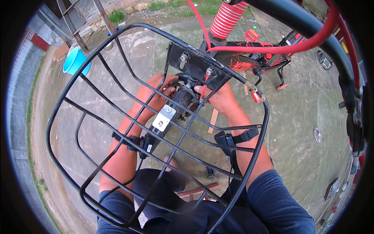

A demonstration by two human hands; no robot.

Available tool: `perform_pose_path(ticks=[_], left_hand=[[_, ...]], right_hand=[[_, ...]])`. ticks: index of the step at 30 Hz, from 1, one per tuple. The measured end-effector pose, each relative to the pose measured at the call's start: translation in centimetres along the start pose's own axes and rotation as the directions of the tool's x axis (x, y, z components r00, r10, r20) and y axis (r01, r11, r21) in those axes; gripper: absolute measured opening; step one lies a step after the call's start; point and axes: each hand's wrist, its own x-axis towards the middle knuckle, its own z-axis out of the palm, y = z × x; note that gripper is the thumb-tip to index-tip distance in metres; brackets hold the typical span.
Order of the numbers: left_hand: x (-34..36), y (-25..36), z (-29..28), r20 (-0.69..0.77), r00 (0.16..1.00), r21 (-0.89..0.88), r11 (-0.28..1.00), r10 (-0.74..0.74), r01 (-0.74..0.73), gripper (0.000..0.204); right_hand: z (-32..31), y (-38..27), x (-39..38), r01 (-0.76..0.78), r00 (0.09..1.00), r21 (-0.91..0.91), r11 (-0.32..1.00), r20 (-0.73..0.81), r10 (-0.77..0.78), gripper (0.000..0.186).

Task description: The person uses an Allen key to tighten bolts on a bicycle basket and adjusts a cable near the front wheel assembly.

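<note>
Both my hands reach beneath a black wire basket (pixel 255 156) to the top of a bicycle's front wheel (pixel 180 97). My left hand (pixel 156 93) is on the wheel's left side, thumb and forefinger curled in on a small dark part beside it. My right hand (pixel 220 97) is on the right side, its thumb bent in toward the same area. The basket's black mounting plate (pixel 191 67) hides most of the right fingers. Two bolts sit in that plate. A silver plate (pixel 164 117) with two bolts is fixed to the basket wires above the tyre.
A striped red-and-white tube (pixel 228 21) and a looping red cable (pixel 280 49) are at the top, by the black handlebar (pixel 288 15). The red-and-black bike frame (pixel 253 58) extends behind. A blue tub (pixel 76 61) stands far left. A wooden strip (pixel 213 120) lies on the concrete.
</note>
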Motion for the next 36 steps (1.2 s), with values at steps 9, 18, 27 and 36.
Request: perform_pose_path(ticks=[9,18,27,36], left_hand=[[0.8,-0.7,1.5,-0.086,0.991,-0.005,0.995,0.100,-0.101,0.018],[0.9,-0.3,1.1,-0.047,0.998,0.039,0.998,0.050,-0.048,0.018],[1.1,-0.1,0.8,0.004,1.000,0.023,1.000,0.012,-0.012,0.018],[0.9,-0.5,0.7,0.030,1.000,0.038,0.999,-0.001,-0.001,0.017]], right_hand=[[-0.3,1.1,0.5,0.125,0.992,0.046,0.991,-0.005,-0.125,0.027],[-0.3,1.1,0.5,0.086,0.996,0.065,0.994,0.027,-0.088,0.027],[-0.6,0.8,0.4,0.097,0.992,0.021,0.995,0.077,-0.099,0.035],[-1.4,0.1,0.6,0.089,0.972,0.023,0.996,0.215,-0.092,0.053]])
